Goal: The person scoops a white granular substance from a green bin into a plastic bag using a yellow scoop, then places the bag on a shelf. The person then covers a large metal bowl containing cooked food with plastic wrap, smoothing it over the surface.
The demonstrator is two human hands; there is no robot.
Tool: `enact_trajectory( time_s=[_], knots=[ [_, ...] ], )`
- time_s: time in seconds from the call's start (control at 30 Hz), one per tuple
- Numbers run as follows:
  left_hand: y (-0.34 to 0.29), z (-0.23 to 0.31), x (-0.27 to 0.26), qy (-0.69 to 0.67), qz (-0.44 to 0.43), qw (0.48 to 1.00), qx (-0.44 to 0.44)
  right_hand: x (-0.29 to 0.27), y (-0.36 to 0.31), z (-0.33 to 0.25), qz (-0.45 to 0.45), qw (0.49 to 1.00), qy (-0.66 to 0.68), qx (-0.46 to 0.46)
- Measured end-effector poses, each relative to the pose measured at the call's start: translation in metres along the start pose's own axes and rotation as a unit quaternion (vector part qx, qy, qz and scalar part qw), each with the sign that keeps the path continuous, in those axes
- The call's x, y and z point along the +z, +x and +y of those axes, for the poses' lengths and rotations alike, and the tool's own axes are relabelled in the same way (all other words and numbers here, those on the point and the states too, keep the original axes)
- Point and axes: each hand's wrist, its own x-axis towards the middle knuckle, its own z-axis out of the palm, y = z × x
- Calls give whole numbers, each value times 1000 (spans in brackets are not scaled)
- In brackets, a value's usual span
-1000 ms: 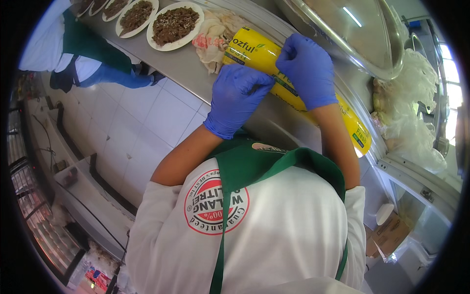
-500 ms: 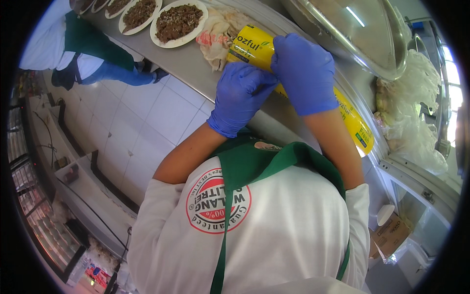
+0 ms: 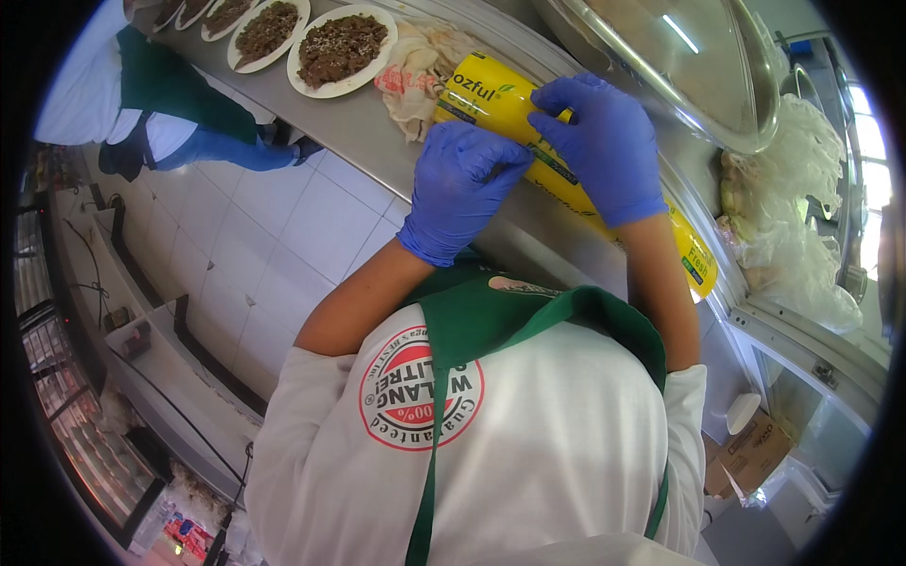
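A long yellow printed roll, apparently packaged cling wrap, lies slantwise along the steel counter before me. My left hand, in a blue glove, is closed at the roll's near side with its fingertips pinched together. Whatever may be between them is too small or hidden to make out. Over the middle of the roll is my right hand, also blue-gloved. Its thumb and forefinger are apart, with yellow showing between them, and the hand covers part of the roll. A crumpled cream cloth with red print lies against the roll's far left end.
White plates of chopped brown meat line the counter to the left. A large clear-lidded metal tray stands beyond the roll. Plastic bags sit at right. Another person in a green apron stands at the upper left.
My right hand has drawn slightly right and away from the left hand, its fingers parting from a closed grip. My left hand stays pinched in nearly the same place.
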Motion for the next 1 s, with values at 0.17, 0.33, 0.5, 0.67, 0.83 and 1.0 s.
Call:
enact_trajectory(
  time_s=[0.17, 0.33, 0.5, 0.67, 0.83, 1.0],
  knots=[
    [1, 1, -1, -1, -14, 1000, -2, 5, -2, -20, -6, 975, -217, -50],
    [6, 2, 0, 7, -8, 1000, 21, 20, 9, -13, -8, 963, -265, -50],
    [4, -4, 3, -3, -9, 1000, 23, 27, 10, 0, 27, 985, -168, 14],
    [2, -3, 2, -7, -11, 1000, 16, 15, 6, 14, 18, 998, -13, 56],
    [3, -2, 1, -7, -10, 1000, 16, -1, 1, 5, -4, 998, -47, -30],
    [3, -2, 1, 10, -12, 1000, 26, 0, 1, -12, -11, 970, -220, -99]
  ],
)
